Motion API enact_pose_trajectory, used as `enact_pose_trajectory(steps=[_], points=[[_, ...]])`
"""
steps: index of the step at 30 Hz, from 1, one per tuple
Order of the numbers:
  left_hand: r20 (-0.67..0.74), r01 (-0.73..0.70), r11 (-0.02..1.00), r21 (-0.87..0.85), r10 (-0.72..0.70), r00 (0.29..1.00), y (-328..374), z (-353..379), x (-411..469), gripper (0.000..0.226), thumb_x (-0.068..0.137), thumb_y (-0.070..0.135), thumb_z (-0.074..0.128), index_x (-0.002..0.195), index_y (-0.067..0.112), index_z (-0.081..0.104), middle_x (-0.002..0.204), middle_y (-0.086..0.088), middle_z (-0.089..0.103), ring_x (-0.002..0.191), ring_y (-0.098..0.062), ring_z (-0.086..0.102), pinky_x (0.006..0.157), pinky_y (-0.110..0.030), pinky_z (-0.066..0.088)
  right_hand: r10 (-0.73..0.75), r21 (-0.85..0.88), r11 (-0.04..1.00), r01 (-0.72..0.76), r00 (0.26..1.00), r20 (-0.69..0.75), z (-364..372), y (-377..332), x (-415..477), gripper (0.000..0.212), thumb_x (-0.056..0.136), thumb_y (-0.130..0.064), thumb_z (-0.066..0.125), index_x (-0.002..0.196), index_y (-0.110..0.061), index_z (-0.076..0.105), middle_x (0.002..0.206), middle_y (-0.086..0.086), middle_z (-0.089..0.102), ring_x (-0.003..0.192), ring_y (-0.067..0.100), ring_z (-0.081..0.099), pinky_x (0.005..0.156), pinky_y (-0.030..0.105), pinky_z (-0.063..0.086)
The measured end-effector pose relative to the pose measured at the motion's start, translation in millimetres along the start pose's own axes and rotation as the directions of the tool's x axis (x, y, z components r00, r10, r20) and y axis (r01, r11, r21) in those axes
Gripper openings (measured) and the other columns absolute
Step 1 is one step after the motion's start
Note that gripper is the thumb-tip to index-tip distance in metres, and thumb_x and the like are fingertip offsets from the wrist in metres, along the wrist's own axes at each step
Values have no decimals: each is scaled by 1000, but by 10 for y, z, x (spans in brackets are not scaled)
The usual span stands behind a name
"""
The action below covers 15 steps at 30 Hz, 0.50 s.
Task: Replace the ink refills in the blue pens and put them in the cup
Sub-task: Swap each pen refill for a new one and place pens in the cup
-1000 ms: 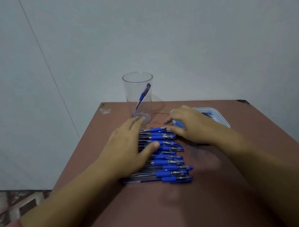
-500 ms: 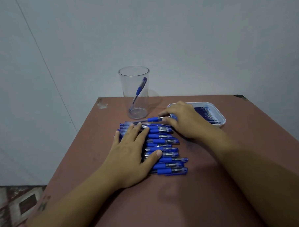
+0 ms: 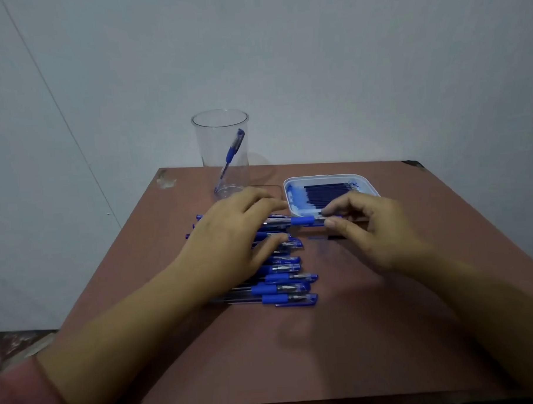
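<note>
Over a brown table [image 3: 341,336], our right hand [image 3: 379,230] pinches one blue pen [image 3: 302,221] by its cap end while our left hand [image 3: 236,236] lies spread on the row of pens [image 3: 281,280]. Behind stand a clear cup [image 3: 222,152] holding one pen [image 3: 231,156] and a tray of refills [image 3: 329,193].

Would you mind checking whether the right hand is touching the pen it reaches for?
Touching. The head view shows the right hand pinching the pen at its right end between thumb and fingers.
</note>
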<state>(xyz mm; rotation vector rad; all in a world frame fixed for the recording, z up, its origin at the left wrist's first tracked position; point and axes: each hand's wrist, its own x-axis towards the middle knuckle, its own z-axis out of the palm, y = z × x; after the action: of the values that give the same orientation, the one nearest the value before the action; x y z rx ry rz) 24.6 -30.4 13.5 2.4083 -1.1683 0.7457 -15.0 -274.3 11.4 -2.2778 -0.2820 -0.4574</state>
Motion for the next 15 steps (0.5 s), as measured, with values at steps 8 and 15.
enact_pose_trajectory(steps=[8,15], points=[[16,-92,984,-152,95,995,0,226,117,26,93,38,58,114,25,67,102,10,67,86,-9,64,65,-36,55,-12,234,972,21,999,-39,70,7,-148,10,78,-33,68,87,-29,67,84,-4,68,75,14,63,71,18,51],[60,-19,980,-199,31,998,-10,293,92,25,95,43,51,113,32,64,100,16,62,83,-7,61,62,-37,54,8,208,978,-14,1000,27,88,17,-146,13,80,-32,67,92,-27,69,82,2,69,78,17,64,73,20,52]])
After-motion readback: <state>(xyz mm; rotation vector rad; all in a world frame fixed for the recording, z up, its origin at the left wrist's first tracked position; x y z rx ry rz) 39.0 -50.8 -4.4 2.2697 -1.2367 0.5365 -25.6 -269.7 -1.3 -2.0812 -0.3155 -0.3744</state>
